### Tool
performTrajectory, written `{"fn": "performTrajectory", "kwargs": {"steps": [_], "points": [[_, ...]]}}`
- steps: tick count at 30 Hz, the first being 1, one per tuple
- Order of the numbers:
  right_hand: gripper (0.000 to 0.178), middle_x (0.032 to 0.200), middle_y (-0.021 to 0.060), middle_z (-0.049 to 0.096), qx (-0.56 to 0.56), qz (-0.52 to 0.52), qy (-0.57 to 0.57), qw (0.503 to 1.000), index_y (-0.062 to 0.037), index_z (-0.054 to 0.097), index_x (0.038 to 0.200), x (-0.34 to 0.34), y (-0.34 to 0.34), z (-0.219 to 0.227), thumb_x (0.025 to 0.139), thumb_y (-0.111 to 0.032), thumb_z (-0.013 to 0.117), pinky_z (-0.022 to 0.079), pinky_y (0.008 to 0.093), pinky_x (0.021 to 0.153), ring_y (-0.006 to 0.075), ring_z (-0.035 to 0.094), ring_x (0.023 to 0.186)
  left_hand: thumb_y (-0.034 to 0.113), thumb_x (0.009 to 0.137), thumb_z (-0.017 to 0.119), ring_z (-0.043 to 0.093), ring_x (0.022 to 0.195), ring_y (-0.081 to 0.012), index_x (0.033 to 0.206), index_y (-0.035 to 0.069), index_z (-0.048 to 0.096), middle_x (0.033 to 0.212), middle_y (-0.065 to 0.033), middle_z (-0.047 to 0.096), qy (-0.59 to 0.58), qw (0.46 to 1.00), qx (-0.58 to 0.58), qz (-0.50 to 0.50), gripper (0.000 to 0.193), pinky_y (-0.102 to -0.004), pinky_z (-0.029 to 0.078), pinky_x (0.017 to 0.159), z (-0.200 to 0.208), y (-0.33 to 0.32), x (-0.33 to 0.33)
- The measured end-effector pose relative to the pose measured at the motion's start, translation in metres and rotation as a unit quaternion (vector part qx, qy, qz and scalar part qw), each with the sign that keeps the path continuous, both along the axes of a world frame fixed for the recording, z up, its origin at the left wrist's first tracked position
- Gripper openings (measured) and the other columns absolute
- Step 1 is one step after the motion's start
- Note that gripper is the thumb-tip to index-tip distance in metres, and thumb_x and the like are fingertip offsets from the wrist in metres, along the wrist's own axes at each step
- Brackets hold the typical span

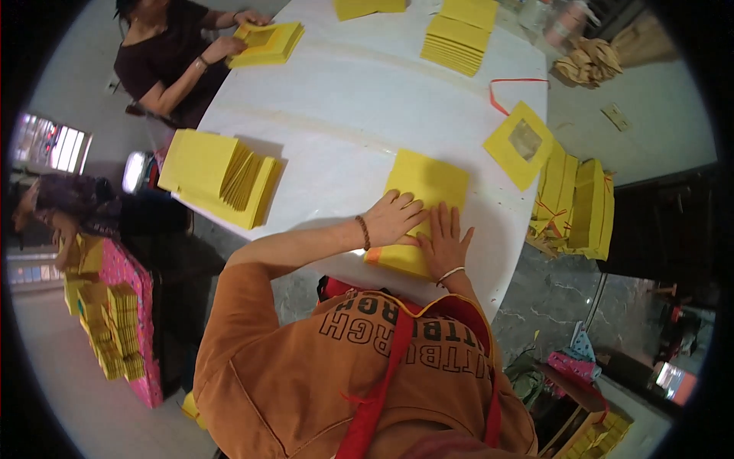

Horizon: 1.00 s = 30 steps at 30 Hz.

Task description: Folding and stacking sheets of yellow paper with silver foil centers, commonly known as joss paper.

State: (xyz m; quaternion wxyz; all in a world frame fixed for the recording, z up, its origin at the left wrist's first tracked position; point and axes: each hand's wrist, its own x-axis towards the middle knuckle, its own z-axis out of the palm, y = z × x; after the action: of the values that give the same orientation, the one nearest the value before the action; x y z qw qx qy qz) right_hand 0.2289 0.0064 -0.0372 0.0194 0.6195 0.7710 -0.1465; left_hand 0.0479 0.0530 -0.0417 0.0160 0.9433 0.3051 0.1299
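A flat yellow paper bag lies on the white table in front of me, with an orange patch at its near left corner. My left hand rests palm down on its middle, the fingers slightly bent and pointing to the right. Close beside it, my right hand presses on the bag's right part with its fingers stretched out and spread. Neither hand grips anything. The paper under both palms is hidden.
Folded yellow bags stand at the table's left edge, and another stack lies at the far side. A windowed yellow bag and a red cord are to the right. A co-worker handles yellow paper at the far left.
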Motion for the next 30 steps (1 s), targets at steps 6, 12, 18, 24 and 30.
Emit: {"fn": "performTrajectory", "kwargs": {"steps": [6, 12, 18, 24, 30], "points": [[0.056, 0.148, 0.0137, 0.013, 0.081, -0.017, 0.247, 0.965, -0.0155, 0.031, 0.138, 0.031, -0.007, -0.049, 0.088, -0.034, 0.046, 0.007, 0.0603, 0.103, 0.0355, 0.009, 0.136, 0.043, 0.073, 0.060, 0.045, 0.101, -0.0283, 0.117, -0.005, 0.047, 0.112, -0.0170, 0.049, 0.072, 0.997, 0.004, -0.013, 0.066, -0.0362, 0.039, 0.082, 0.020, -0.011, 0.005], [0.052, 0.146, 0.0216, 0.015, -0.001, -0.111, 0.387, 0.915, -0.0191, 0.034, 0.137, 0.030, -0.015, -0.048, 0.089, -0.034, 0.044, 0.004, 0.0553, 0.105, 0.0386, 0.010, 0.135, 0.026, 0.076, 0.055, 0.047, 0.101, -0.0401, 0.121, -0.009, 0.044, 0.113, -0.0301, 0.047, 0.175, 0.984, 0.033, 0.026, 0.057, -0.0430, 0.045, 0.074, 0.025, -0.026, 0.027], [0.053, 0.146, 0.0205, 0.015, -0.053, -0.123, 0.409, 0.902, -0.0157, 0.030, 0.139, 0.029, -0.012, -0.033, 0.090, -0.036, 0.040, -0.001, 0.0537, 0.105, 0.0323, 0.011, 0.137, 0.019, 0.077, 0.052, 0.051, 0.094, -0.0453, 0.124, -0.008, 0.043, 0.107, -0.0342, 0.051, 0.196, 0.975, 0.106, 0.014, 0.054, -0.0437, 0.047, 0.071, 0.019, -0.025, 0.029], [0.065, 0.146, 0.0190, 0.014, -0.046, -0.185, 0.641, 0.743, -0.0086, 0.007, 0.143, 0.032, -0.010, -0.052, 0.093, -0.044, 0.030, 0.008, 0.0459, 0.108, 0.0298, 0.016, 0.135, 0.014, 0.074, 0.055, 0.056, 0.091, -0.0359, 0.119, -0.004, 0.049, 0.104, -0.0278, 0.055, 0.088, 0.990, 0.114, -0.007, 0.049, -0.0385, 0.048, 0.070, 0.012, -0.008, 0.015], [0.069, 0.145, 0.0191, 0.016, -0.059, -0.239, 0.691, 0.680, -0.0060, 0.000, 0.143, 0.041, -0.015, -0.071, 0.094, -0.047, 0.026, 0.019, 0.0378, 0.108, 0.0288, 0.023, 0.133, 0.001, 0.065, 0.057, 0.060, 0.083, -0.0267, 0.121, 0.000, 0.048, 0.099, -0.0161, 0.062, -0.094, 0.989, -0.044, 0.103, 0.057, -0.0342, 0.049, 0.072, 0.078, 0.039, -0.007]]}}
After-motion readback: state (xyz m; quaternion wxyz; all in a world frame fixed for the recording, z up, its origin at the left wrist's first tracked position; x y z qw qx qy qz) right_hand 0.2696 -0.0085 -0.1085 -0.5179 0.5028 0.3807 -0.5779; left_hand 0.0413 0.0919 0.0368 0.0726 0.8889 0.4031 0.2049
